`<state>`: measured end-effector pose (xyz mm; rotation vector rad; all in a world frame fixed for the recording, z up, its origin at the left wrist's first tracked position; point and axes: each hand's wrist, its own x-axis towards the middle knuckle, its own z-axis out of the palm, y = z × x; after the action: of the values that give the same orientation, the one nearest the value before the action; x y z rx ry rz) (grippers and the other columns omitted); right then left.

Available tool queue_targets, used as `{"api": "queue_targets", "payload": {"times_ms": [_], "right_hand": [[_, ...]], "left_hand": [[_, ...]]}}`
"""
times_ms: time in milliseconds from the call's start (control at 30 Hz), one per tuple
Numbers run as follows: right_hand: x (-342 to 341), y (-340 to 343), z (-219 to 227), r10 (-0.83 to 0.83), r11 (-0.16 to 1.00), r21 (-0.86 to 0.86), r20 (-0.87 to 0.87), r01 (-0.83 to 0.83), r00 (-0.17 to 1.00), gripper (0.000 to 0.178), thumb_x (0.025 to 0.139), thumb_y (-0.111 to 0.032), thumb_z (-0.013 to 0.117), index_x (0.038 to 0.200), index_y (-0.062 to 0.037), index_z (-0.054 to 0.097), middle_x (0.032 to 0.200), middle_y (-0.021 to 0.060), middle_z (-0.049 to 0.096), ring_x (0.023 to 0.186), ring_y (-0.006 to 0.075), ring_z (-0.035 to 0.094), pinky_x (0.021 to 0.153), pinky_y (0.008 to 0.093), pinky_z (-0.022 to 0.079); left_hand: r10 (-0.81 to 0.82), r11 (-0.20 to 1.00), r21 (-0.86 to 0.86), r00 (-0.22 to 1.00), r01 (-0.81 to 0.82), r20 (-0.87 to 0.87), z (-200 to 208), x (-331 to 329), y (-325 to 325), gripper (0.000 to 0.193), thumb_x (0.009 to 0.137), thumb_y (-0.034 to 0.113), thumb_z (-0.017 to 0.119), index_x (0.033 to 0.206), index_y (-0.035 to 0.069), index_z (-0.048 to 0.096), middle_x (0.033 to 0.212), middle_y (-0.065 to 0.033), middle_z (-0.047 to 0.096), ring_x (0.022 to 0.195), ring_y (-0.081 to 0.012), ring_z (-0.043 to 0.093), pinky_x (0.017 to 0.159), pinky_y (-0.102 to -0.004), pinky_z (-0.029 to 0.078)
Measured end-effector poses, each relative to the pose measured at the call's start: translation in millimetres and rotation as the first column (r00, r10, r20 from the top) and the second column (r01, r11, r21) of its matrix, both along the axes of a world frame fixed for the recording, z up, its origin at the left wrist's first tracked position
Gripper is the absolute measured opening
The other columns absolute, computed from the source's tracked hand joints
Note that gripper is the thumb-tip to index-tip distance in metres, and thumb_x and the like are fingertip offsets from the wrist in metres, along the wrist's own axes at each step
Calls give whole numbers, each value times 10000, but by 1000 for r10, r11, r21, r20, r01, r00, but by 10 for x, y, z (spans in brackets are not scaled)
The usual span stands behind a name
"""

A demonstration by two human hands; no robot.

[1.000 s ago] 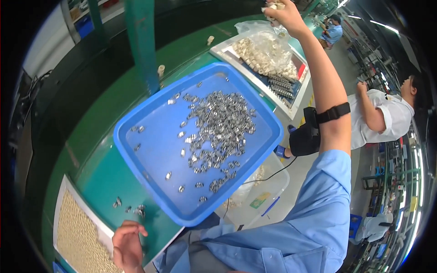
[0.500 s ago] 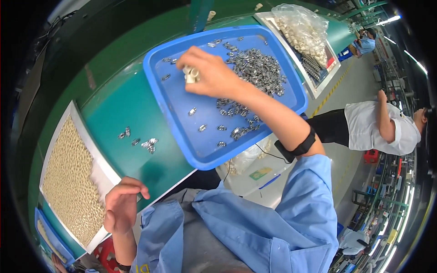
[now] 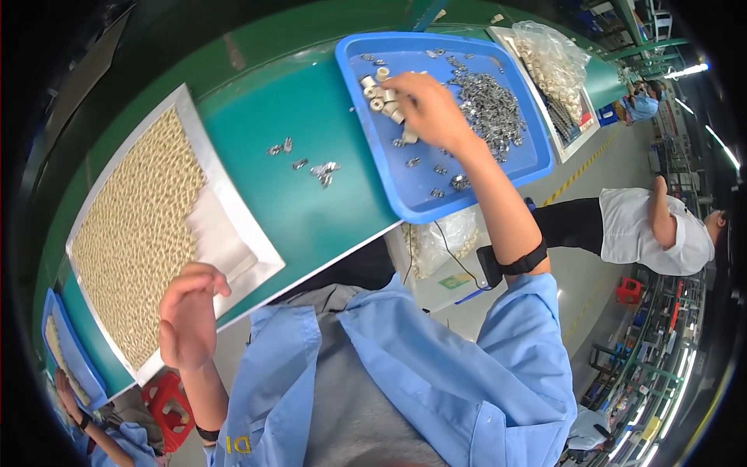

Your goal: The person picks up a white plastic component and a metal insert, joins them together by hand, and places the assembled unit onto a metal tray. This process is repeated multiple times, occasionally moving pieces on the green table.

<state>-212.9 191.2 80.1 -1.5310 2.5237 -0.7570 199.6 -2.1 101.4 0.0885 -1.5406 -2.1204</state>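
Note:
My right hand (image 3: 432, 113) reaches into the left part of a blue tray (image 3: 397, 187), palm down with its fingers stretched out over several cream-coloured hollow cylinders (image 3: 377, 103). The cylinders lie loose in the tray, some touching the fingers and some partly hidden beneath the hand. Small shiny metal parts (image 3: 494, 109) form a heap to the right of this hand. Held up beside the near edge of a white-framed board (image 3: 233, 226), my left hand (image 3: 189, 315) has nothing in it, its fingers loosely bent and apart from the thumb.
Rows of small cream pieces (image 3: 140, 241) cover most of the board. A few metal parts (image 3: 324, 173) lie on the green tabletop (image 3: 288, 101). Beyond the tray, a clear bag of cream cylinders (image 3: 552, 66) sits in a frame. A person in white (image 3: 646, 229) stands to the right.
The cream cylinders that were in my right hand are now spread in the tray, and its fingers have opened. The view has shifted, so tray and board appear farther right and higher.

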Motion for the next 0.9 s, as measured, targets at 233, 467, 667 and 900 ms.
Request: {"api": "queue_targets", "payload": {"times_ms": [233, 467, 667, 900], "right_hand": [[117, 55, 55, -7, 996, 88, -201, 25, 980, 277, 948, -53, 539, 1140, -124, 725, 1280, 63, 660, 1382, 269, 479, 1150, 727, 38], [664, 37, 296, 6, 988, -142, -320, -54, 947, 214, 878, -66, 626, 1056, -114, 735, 1123, 55, 677, 1216, 270, 572, 1178, 620, 166], [1485, 1, 135, 211, 974, -9, -306, -224, 929, 231, 776, -152, 742, 993, -74, 721, 949, 62, 638, 968, 253, 580, 1019, 434, 360], [1491, -120, -33, 50, 993, -87, -338, -84, 940, 239, 766, -206, 772, 966, -87, 718, 902, 40, 643, 952, 229, 595, 991, 415, 370]], "left_hand": [[563, 573, -802, 791, -166, 238, 67, 298, -197, 222, 886, 97, 660, 1065, -35, 669, 1076, -141, 651, 977, -247, 620, 869, -371, 479], [729, 62, -995, 677, 75, 97, 35, -8, -332, 206, 802, 117, 735, 978, 21, 688, 1063, -97, 617, 1016, -288, 565, 879, -395, 430], [778, 6, -989, 620, 149, 99, -161, -78, -359, 180, 798, 133, 741, 952, 56, 685, 1050, -64, 600, 1024, -267, 542, 860, -398, 390], [818, 8, -986, 566, 166, 102, -180, -254, -341, 188, 788, 153, 748, 931, 72, 657, 1036, -45, 601, 1010, -248, 542, 847, -389, 371]]}}
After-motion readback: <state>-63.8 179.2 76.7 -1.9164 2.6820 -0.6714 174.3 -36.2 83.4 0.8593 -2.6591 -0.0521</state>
